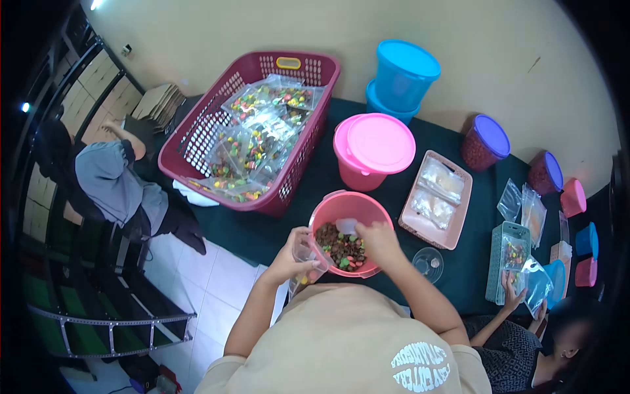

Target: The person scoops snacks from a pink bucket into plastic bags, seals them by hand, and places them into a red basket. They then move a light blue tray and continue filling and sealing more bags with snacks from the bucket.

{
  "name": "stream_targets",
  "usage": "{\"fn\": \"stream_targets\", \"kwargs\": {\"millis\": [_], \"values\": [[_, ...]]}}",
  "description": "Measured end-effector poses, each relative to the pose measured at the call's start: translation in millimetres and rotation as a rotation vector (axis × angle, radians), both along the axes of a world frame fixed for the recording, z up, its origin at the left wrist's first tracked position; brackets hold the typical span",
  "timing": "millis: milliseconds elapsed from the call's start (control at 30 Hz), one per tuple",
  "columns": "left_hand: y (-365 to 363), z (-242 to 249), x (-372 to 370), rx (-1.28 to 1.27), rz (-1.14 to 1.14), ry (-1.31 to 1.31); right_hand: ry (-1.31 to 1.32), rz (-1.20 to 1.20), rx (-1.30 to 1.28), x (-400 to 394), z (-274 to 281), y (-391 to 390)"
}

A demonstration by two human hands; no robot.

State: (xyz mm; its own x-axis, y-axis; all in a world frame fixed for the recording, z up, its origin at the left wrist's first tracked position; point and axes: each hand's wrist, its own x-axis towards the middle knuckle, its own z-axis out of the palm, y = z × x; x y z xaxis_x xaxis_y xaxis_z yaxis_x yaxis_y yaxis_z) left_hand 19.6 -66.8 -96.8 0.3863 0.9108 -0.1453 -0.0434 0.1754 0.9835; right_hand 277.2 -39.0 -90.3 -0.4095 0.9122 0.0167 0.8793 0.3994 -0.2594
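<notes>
My left hand (pixel 289 261) is closed around a clear plastic bag (pixel 300 272) with some colourful sweets at its bottom, beside the left rim of a pink tub (pixel 384 213). Inside the tub lies a mix of brown pieces and colourful sweets (pixel 342 253). Over the tub's right side, my right hand (pixel 377 240) is closed on a whitish translucent scoop (pixel 346 226). The scoop's bowl is at the mix; its handle is hidden by my fingers.
A maroon basket (pixel 308 131) of filled bags stands left. Behind are a pink lidded tub (pixel 380 141) and blue tubs (pixel 403 72). A pink tray (pixel 456 223) with packets and a round clear lid or dish (pixel 428 264) sit right. Two other people are nearby; one holds a bag (pixel 538 285).
</notes>
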Motion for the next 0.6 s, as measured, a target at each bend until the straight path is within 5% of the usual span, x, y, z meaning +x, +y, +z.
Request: {"fn": "stream_targets", "kwargs": {"millis": [233,367,600], "values": [[12.8,12.0,-5.2,0.079,-0.019,0.102,0.078,-0.008,-0.436,0.4,41.0,-38.4],[17.3,33.1,1.1,0.112,-0.126,0.231,0.091,0.122,-0.396,13.6,51.3,-43.4],[27.5,40.3,6.7,0.174,-0.272,0.322,0.095,-0.185,0.011,11.1,38.4,-49.2]]}}
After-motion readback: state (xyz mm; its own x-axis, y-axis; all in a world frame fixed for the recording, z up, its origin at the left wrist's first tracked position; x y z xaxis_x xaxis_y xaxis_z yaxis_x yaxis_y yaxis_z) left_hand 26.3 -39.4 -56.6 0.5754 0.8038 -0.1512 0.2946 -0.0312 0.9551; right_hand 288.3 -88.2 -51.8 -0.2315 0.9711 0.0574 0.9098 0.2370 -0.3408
